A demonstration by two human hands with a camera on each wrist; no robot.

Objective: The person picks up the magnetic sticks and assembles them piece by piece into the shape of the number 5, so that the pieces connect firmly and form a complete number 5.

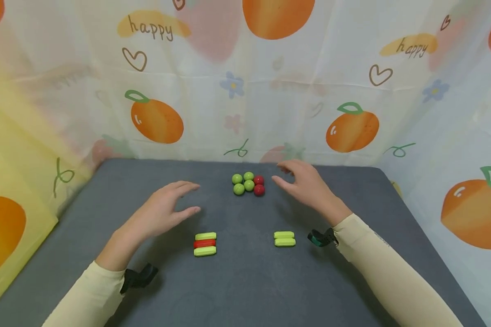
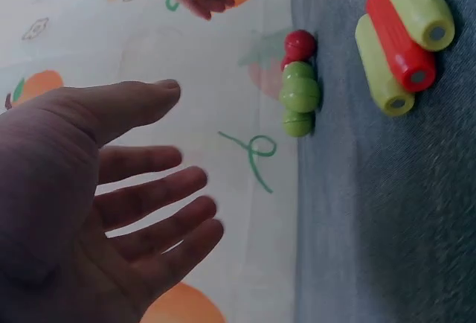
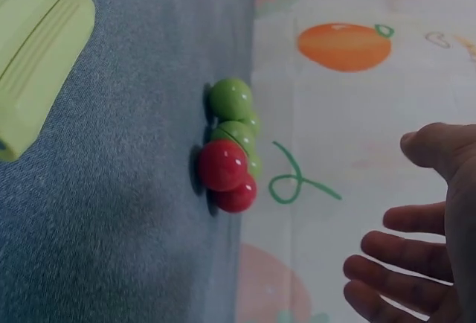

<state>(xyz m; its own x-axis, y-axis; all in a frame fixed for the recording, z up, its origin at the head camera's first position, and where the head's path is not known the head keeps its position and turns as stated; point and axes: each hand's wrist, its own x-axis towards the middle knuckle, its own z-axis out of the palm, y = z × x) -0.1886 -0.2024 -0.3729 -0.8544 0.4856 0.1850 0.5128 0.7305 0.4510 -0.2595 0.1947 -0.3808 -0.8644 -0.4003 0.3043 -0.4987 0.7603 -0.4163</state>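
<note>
My left hand hovers over the table's left half, thumb and fingers spread apart and holding nothing. Just in front of its wrist lie two yellow-green bars with a red bar between them; metal dots show on their ends in the left wrist view. My right hand hovers at the back right, its fingers relaxed around nothing. Left of its fingertips sits a cluster of several green balls and two red balls. Nearer me on the right, two more yellow-green bars lie side by side.
The dark grey table ends at a white curtain printed with oranges, which hangs behind it and on both sides. A black band circles my left wrist, and another black band my right.
</note>
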